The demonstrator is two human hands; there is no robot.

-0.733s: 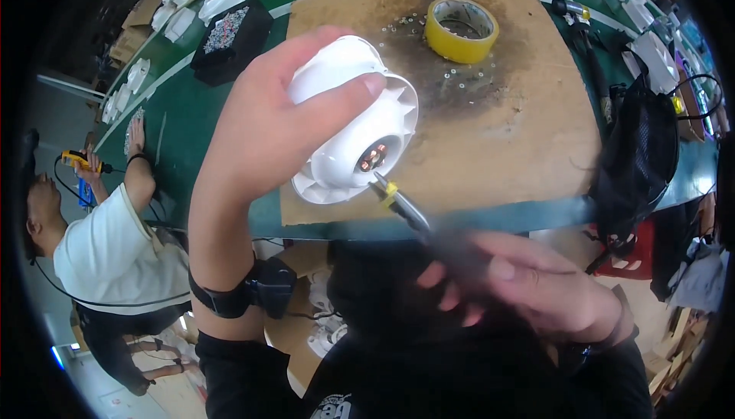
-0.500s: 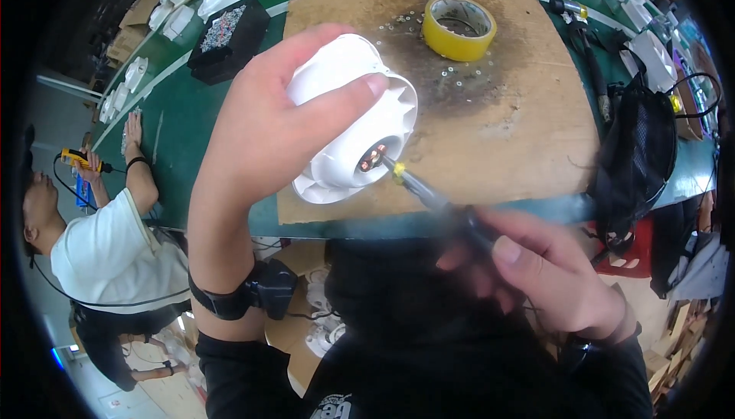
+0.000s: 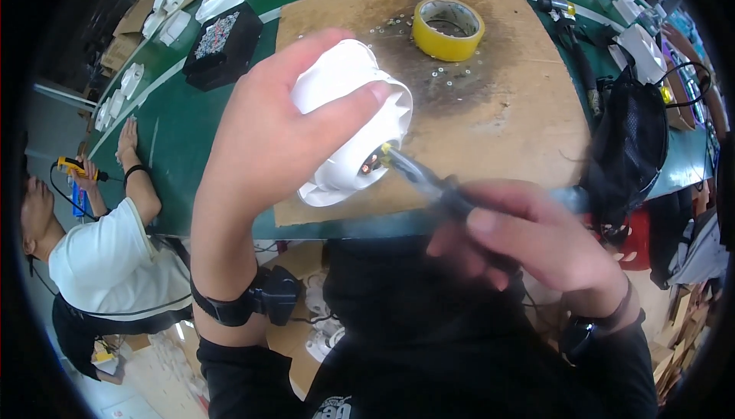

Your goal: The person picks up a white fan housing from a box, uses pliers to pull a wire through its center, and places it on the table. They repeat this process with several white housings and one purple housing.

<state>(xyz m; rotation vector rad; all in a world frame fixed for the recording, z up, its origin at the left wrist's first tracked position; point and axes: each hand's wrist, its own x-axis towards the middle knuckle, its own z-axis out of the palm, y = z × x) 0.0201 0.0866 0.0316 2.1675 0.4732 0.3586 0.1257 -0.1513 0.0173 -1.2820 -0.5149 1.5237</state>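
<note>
My left hand (image 3: 264, 124) is wrapped round a white plastic housing (image 3: 337, 70), tilted above the brown board. Its thumb presses the ribbed side. Copper-coloured parts (image 3: 370, 165) show inside the round opening that faces me. My right hand (image 3: 536, 239) is closed on a screwdriver (image 3: 419, 178) with a dark handle, a greyish see-through front and a yellow band near the tip. The tip reaches into the opening; its very end is hidden there. The handle and lower fingers are smeared by motion.
A yellow tape roll (image 3: 449, 30) and small washers (image 3: 440, 73) lie on the brown board (image 3: 505, 147). A black box of screws (image 3: 222, 47) stands left. A black bag (image 3: 632, 139) hangs at the right table edge. At left, a co-worker (image 3: 111, 254) holds a yellow tool (image 3: 76, 166).
The screwdriver and right hand have moved slightly left and up, and the tip now sits deeper in the opening. The left hand keeps its hold on the housing.
</note>
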